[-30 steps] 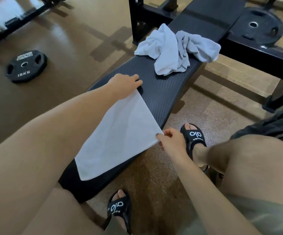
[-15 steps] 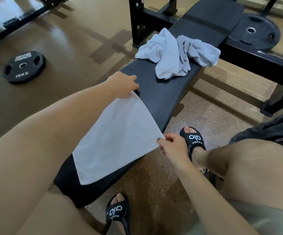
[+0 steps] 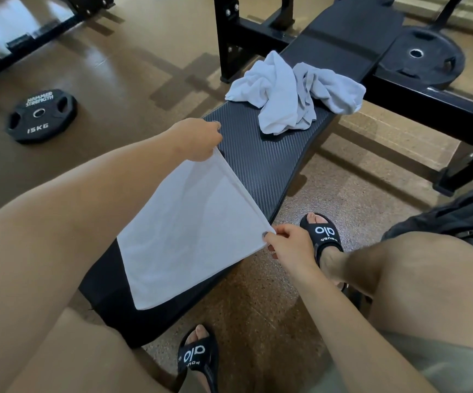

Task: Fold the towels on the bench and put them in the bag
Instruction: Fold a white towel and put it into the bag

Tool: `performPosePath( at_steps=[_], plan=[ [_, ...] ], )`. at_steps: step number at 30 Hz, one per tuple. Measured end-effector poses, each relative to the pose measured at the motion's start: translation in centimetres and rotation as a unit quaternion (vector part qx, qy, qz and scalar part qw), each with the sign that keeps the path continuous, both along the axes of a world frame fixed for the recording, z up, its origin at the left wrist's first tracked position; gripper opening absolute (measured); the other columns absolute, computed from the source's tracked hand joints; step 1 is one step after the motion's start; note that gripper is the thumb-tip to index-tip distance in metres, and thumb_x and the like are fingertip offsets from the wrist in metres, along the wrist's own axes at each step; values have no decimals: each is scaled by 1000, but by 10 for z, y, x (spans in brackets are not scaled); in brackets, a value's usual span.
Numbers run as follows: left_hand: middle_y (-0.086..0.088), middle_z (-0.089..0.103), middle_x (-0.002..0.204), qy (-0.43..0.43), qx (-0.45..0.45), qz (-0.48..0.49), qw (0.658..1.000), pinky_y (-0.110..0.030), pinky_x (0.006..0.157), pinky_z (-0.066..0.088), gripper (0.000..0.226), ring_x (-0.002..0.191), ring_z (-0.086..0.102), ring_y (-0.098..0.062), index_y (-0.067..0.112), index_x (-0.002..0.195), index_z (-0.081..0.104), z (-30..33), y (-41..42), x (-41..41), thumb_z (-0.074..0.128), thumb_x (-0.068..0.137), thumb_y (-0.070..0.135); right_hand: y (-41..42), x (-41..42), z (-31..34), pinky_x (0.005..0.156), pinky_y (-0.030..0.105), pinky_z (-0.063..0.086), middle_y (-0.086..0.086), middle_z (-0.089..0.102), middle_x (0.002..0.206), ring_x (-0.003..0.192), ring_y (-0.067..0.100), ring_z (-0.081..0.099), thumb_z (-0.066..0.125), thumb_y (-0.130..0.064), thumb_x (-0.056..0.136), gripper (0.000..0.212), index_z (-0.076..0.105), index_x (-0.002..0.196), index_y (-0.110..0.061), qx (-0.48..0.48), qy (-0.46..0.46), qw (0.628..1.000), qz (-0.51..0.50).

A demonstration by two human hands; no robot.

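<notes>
A white towel (image 3: 190,231) lies spread and partly folded on the near end of the black bench (image 3: 261,160). My left hand (image 3: 198,139) pinches its far corner and lifts that edge a little off the pad. At the bench's right edge my right hand (image 3: 289,245) pinches the towel's other far corner. Farther along the bench, a heap of crumpled white towels (image 3: 292,95) lies apart from both hands. A dark bag (image 3: 456,214) sits on the floor at the right, partly hidden behind my knee.
A 15 kg weight plate (image 3: 41,116) lies on the floor at the left. Another plate (image 3: 425,56) leans by the black bench frame (image 3: 428,100) at the back right. My sandalled feet (image 3: 321,234) stand beside the bench.
Both hands have raised the towel's far edge slightly off the bench, so it is now taut between them. The camera has tilted a little.
</notes>
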State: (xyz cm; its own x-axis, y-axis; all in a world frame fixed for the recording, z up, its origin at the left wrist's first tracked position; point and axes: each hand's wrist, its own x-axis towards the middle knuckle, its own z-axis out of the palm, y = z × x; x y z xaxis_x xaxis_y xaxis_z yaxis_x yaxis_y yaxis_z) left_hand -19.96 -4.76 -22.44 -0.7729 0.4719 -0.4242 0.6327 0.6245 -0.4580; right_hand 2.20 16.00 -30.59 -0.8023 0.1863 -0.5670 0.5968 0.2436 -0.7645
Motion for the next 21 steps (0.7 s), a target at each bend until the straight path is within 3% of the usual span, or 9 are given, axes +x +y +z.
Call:
performPosePath(
  at_steps=[6,9,14,16,18,21],
  plan=[
    [-12,50,122,31,-12,-30,999,-37,57,38,21,52,35,-19,5,114,58,9,0,3,53,94,0,-1,1,4,81,41,58,-2,70,91,89,17,67,68,-22,92,4,71,94,-22,3,1,1000,5],
    [-13,49,126,46,3,-26,999,-36,51,34,28,48,34,-21,6,113,56,13,-3,11,59,88,-5,-3,4,10,65,33,48,4,68,88,79,18,62,66,-21,92,2,67,91,-22,1,15,1000,2],
    [-21,46,125,90,90,3,992,-34,48,27,27,45,33,-23,3,106,53,25,-21,29,53,84,-13,-12,15,36,62,27,43,5,68,79,71,16,64,61,-14,96,9,62,89,-20,-5,71,997,-16],
    [-24,45,118,112,132,13,985,-35,47,31,25,52,49,-27,1,101,53,30,-39,35,50,82,-15,-19,21,50,59,29,46,5,67,78,72,18,66,60,-14,96,9,60,89,-20,-6,103,994,-20],
    [-24,43,118,131,135,7,982,-37,47,40,29,74,65,-35,1,103,52,32,-64,41,52,80,-16,-29,27,61,60,33,51,2,64,81,75,19,64,62,-15,94,12,58,87,-24,21,147,989,-3],
    [-27,41,120,140,108,-16,984,-40,50,48,30,91,64,-41,-2,106,52,35,-107,60,49,81,-18,-47,40,77,66,30,50,-7,56,86,77,12,56,64,-16,92,17,54,87,-28,92,219,969,66]
  ],
)
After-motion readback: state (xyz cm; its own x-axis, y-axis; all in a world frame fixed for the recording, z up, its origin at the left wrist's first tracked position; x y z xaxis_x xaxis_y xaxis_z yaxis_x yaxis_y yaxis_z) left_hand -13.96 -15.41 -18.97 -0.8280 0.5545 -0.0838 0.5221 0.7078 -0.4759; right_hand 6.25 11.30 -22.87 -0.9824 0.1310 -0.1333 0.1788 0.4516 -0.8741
